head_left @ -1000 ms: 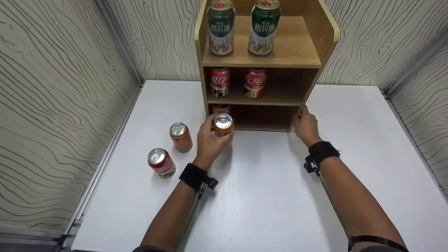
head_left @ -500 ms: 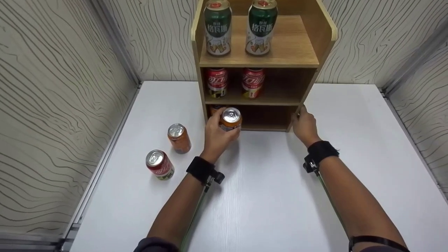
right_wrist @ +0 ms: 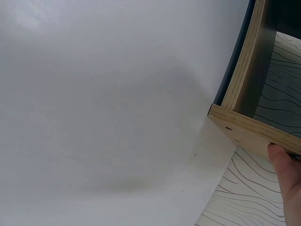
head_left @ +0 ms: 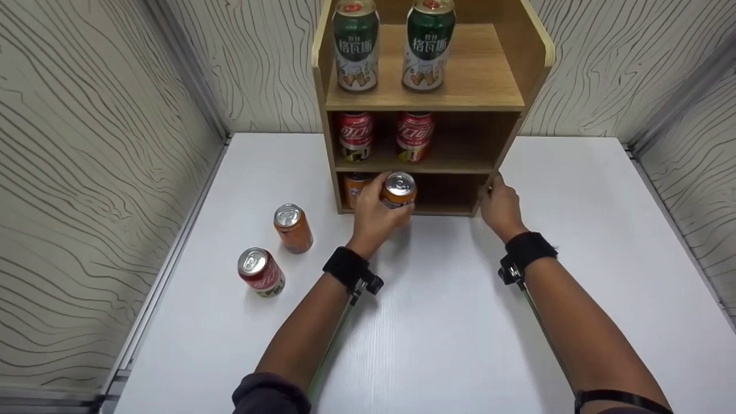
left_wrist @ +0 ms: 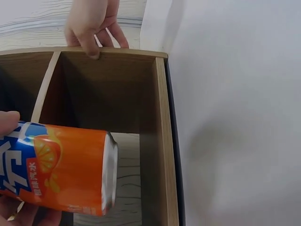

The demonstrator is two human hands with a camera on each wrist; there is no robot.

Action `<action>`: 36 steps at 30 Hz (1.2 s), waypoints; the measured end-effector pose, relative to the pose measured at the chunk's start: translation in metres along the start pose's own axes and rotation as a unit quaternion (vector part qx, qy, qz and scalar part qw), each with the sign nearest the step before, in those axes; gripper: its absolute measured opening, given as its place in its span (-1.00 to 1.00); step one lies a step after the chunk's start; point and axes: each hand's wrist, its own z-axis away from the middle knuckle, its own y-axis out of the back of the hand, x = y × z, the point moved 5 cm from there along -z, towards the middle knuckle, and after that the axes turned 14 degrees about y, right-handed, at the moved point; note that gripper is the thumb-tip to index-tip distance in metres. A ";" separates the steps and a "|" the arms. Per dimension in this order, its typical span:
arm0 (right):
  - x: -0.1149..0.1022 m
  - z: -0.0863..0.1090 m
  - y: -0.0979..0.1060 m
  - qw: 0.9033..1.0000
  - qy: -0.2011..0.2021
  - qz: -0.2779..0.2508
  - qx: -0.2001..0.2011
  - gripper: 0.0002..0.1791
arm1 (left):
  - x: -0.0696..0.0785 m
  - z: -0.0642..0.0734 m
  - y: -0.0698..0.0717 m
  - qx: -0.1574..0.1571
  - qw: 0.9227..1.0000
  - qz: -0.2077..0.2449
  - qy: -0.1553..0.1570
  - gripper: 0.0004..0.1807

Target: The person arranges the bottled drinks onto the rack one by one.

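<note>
Head view: left hand (head_left: 376, 221) curled round an orange can (head_left: 398, 199), at the lowest opening of the shelf (head_left: 460, 107); right hand (head_left: 501, 208) grips its right side. Left wrist: can's silver end exposed. Right wrist: digit against shelf edge.

Left arm (head_left: 313, 328) angled inward, left grip (head_left: 375, 217) curled, right arm (head_left: 592, 328) outstretched, right grip (head_left: 503, 211) curled

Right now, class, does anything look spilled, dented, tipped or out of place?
Nothing stands out: the red can and orange can on the white table stand upright, as do the green cans on the shelf unit. The left hand grips another can with no obvious dent, and no spill is visible.
</note>
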 end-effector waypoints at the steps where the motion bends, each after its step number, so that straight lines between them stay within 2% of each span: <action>1: 0.000 0.000 0.000 1.000 -0.001 -0.003 -0.001 -0.58 | 0.000 0.000 -0.003 -0.003 1.000 -0.002 0.004 -0.16; 18: -0.002 0.001 -0.001 1.000 -0.014 -0.015 0.001 -0.53 | -0.009 -0.011 -0.039 -0.055 0.997 0.002 0.047 -0.12; 23: -0.001 0.001 0.000 1.000 -0.016 -0.012 -0.007 -0.50 | -0.014 -0.016 -0.044 -0.055 0.996 0.003 0.066 -0.14; 30: 0.000 0.000 0.001 1.000 -0.017 -0.008 -0.014 -0.48 | -0.018 -0.024 -0.049 -0.059 0.995 0.020 0.073 -0.19; 36: 0.000 0.000 -0.001 1.000 -0.022 -0.007 -0.011 -0.48 | -0.022 -0.030 -0.051 -0.069 0.992 0.031 0.106 -0.16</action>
